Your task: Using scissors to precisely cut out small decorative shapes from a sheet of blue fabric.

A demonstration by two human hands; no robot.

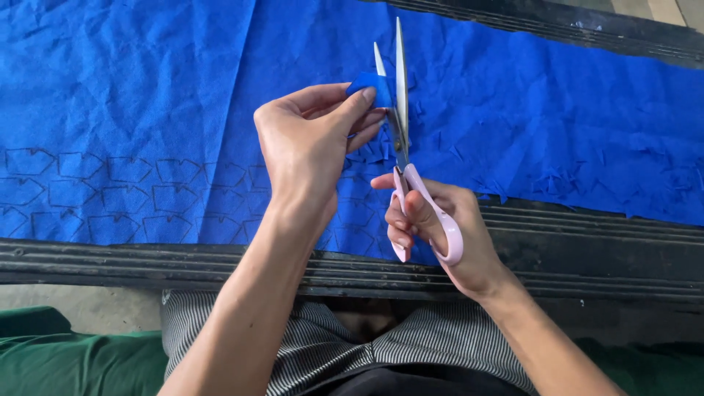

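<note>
My left hand (308,143) pinches a small blue fabric piece (371,85) between thumb and fingers, just above the big blue fabric sheet (147,88). My right hand (433,231) grips pink-handled scissors (411,198), thumb and fingers through the loops. The scissor blades (399,81) point away from me, slightly parted, right beside the small piece. Rows of drawn shape outlines (110,191) cover the sheet's near left part.
The sheet's near right edge (557,183) is jagged with cut-out notches. It lies on a dark ribbed table edge (147,260). Striped trousers (308,345) and green cloth (66,359) show below.
</note>
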